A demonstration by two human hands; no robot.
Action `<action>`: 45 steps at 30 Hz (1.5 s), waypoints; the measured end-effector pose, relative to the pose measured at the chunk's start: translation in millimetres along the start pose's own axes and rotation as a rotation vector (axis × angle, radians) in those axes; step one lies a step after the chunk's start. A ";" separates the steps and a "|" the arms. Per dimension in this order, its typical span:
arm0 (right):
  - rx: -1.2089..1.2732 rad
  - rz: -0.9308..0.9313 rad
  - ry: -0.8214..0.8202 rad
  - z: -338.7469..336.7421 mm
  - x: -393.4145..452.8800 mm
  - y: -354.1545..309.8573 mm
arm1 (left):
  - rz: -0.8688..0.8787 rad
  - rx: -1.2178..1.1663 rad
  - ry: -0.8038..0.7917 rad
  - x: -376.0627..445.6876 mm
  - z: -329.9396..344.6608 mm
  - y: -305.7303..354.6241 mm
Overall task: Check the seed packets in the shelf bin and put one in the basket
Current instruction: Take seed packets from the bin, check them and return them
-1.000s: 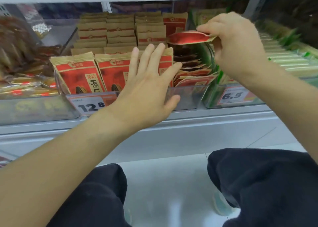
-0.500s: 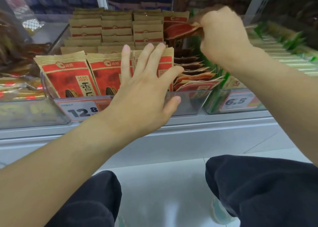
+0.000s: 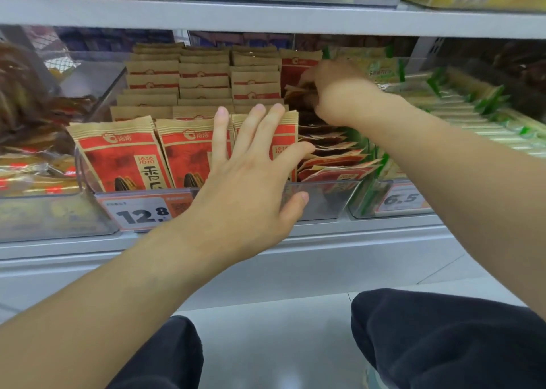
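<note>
Your left hand (image 3: 251, 179) is spread flat with straight fingers, resting against the front packets of the third row of red-and-kraft sunflower seed packets (image 3: 118, 155), so it's holding nothing, just pressing on them. The thumb hangs over the clear front wall of the shelf bin (image 3: 319, 202).

Your right hand (image 3: 334, 93) is reached deep into the back of the bin, on the right-hand row where the packets are lying tipped over and fanned out (image 3: 334, 155). The fingers are curled down into that pile and seem to be pinching the top of a packet back there (it's motion-blurred, so which packet exactly, you can't tell).

The upright packets stand in three neat rows filling the left part of the bin, with more kraft tops stacked behind them all the way to the rear.

A price tag reading 12.8 (image 3: 141, 214) is clipped to the bin's front edge, just left of your left wrist. Next bin to the right holds green-edged packets (image 3: 381, 69) with a 6.5 tag (image 3: 401, 199) in front. Your dark-trousered knees (image 3: 443, 335) are at the bottom, over a pale floor. The basket isn't anywhere in view.
</note>
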State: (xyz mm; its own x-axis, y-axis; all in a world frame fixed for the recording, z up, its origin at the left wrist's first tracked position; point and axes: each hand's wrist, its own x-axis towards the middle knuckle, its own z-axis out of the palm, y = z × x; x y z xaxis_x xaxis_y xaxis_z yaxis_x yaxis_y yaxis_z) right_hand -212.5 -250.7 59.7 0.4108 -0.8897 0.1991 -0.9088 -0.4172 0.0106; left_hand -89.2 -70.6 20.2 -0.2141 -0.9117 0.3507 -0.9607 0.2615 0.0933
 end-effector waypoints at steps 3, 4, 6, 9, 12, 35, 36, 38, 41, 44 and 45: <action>0.060 -0.011 0.017 0.1 14.5 1.9 | -0.002 -0.009 0.004 0.6 0.4 -0.9; 0.058 -0.004 0.027 2.1 19.1 2.7 | -0.004 -0.010 0.005 0.7 0.8 -1.2; -0.023 -0.007 0.032 9.4 29.1 3.2 | -0.006 -0.014 0.003 0.9 1.0 -1.9; -0.114 -0.014 -0.026 15.8 40.8 1.5 | -0.011 -0.027 0.002 1.2 1.8 -3.6; -0.104 -0.007 -0.075 13.8 45.5 2.4 | -0.015 -0.027 0.001 2.0 2.5 -2.3; 0.353 0.036 -0.137 -0.9 -1.4 19.4 | -0.052 -0.092 -0.029 4.9 -2.9 1.7; 0.389 0.001 -0.135 -3.0 -13.9 22.5 | -0.052 -0.102 -0.028 5.0 -2.7 1.5; 0.462 -0.053 -0.077 -9.0 -42.1 27.0 | -0.059 -0.136 -0.003 5.3 -3.9 1.6; 0.396 -0.087 0.239 -11.1 -77.9 31.9 | -0.109 -0.233 0.105 6.1 -8.8 3.2; 0.373 -0.166 0.593 -11.1 -99.4 39.7 | -0.131 -0.309 0.234 6.4 -11.3 5.7; 0.381 -0.202 0.689 -14.9 -105.1 40.5 | -0.129 -0.344 0.278 6.6 -11.5 6.9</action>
State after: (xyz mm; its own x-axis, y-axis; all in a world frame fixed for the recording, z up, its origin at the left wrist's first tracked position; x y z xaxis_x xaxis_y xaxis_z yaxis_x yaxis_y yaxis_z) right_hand -293.7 -171.3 53.7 0.3135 -0.5284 0.7890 -0.6835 -0.7024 -0.1988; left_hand -95.2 -71.2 33.9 0.0039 -0.8365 0.5480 -0.8519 0.2842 0.4399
